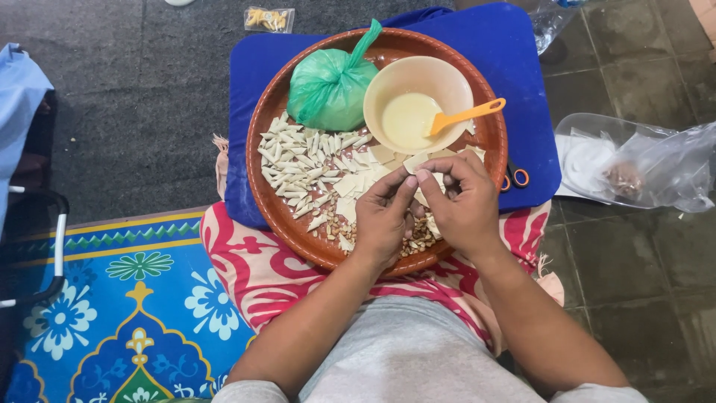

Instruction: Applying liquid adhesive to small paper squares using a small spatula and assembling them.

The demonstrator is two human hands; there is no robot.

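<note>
- Your left hand and right hand meet at the centre of the frame, fingertips pinched together on a small pale square pastry wrapper.
- You look to be mid-fold on that piece, above the lower half of the round brown clay tray.
- The next move, by my judgement, calls for a firm, even pinch so the edges seal without tearing.
- Finished pale folded pieces lie heaped at centre left of the tray; flat wrappers sit just beside your left hand.
- A beige plastic bowl with an orange spoon stands at upper centre, touching a knotted green plastic bag.
- Your palms hide the crumbly brown filling; whether the wrapper holds any, you cannot tell.
- The orange-handled scissors are mostly hidden behind the tray's rim.
</note>
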